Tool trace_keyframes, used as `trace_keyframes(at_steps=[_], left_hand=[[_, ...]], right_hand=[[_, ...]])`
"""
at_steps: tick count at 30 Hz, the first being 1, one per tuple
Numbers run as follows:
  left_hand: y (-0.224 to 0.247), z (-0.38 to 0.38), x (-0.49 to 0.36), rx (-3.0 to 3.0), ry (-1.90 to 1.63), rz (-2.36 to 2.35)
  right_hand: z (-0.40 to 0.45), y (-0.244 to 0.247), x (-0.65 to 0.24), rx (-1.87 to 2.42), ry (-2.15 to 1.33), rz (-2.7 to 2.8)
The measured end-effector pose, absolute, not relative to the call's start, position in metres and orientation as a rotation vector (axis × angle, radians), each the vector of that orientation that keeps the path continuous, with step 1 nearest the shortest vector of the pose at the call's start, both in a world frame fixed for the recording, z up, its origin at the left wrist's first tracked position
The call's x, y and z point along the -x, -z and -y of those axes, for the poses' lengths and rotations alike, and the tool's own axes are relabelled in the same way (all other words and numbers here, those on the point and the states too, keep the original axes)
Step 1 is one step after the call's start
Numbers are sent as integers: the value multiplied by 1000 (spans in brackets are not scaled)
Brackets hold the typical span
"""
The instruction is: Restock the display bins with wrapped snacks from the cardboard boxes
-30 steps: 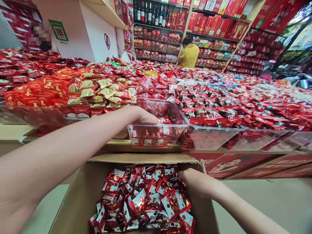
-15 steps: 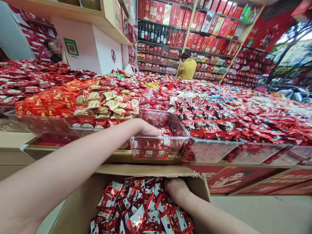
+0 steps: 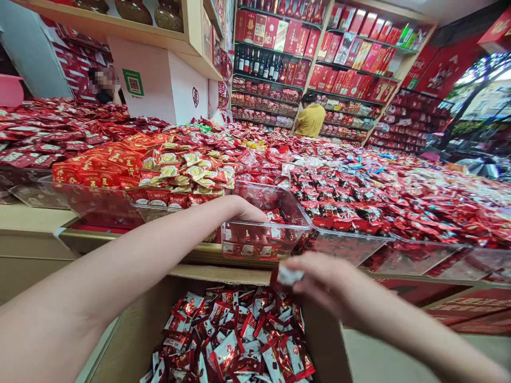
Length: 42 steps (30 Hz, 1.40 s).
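My left hand [image 3: 250,215] reaches over the front wall of a clear plastic bin [image 3: 265,227]. Through that wall its fingers show blurrily, pointing down and slightly apart at small red and white candy packets [image 3: 255,250] lined up inside. Just above the right part of an open cardboard box [image 3: 223,274], my right hand [image 3: 319,279] is closed on a red and white candy packet [image 3: 290,275], pinched between thumb and fingers and smeared by motion. Many loose candy packets [image 3: 227,340] of the same colours fill the box below.
Durian-labelled packets [image 3: 191,173] pile up left of the bin, dark red ones [image 3: 331,197] to its right. A white pillar [image 3: 143,80] rises behind, under a wooden shelf [image 3: 120,26]. Someone in a yellow top [image 3: 310,119] stands at the back shelves; another person [image 3: 104,85] is far left.
My right hand has risen out of the cardboard box with a candy packet, toward the bin. My left hand stays in the bin. The view has shifted slightly.
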<state>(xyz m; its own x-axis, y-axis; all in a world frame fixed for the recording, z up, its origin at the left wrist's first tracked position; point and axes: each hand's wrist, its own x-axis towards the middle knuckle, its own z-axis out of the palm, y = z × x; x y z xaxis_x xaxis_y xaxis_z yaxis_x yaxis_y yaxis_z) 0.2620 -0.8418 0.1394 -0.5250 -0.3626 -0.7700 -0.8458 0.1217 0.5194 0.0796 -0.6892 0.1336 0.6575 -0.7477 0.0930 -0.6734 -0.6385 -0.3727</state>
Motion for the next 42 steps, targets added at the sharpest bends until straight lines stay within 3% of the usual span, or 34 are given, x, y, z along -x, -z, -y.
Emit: trace_keyframes(at_steps=[2,5,11,14,20,42], left_hand=[[-140,842,-262,1159,-1401,-1926],[-140,842,-263,1160,-1400,-1916],[-139,844,-264,1131,-1379,-1925],[-140,844,-264,1113,-1375,-1936],[-141,842,-264,1102,-1378,-1938],[-146,831,-263,1278,-1539,-1952]], right_hand=[[707,-178,-79,2706,434,-1275],[746,-211,-92,2894,214,-1498],[812,-193,-138,2824,-784,-1329],[828,-182,-149,2583,-1046,-1280],[854,-158,-148,2081,-996,-1321],[858,-136,-143,1629,-970,-1270]])
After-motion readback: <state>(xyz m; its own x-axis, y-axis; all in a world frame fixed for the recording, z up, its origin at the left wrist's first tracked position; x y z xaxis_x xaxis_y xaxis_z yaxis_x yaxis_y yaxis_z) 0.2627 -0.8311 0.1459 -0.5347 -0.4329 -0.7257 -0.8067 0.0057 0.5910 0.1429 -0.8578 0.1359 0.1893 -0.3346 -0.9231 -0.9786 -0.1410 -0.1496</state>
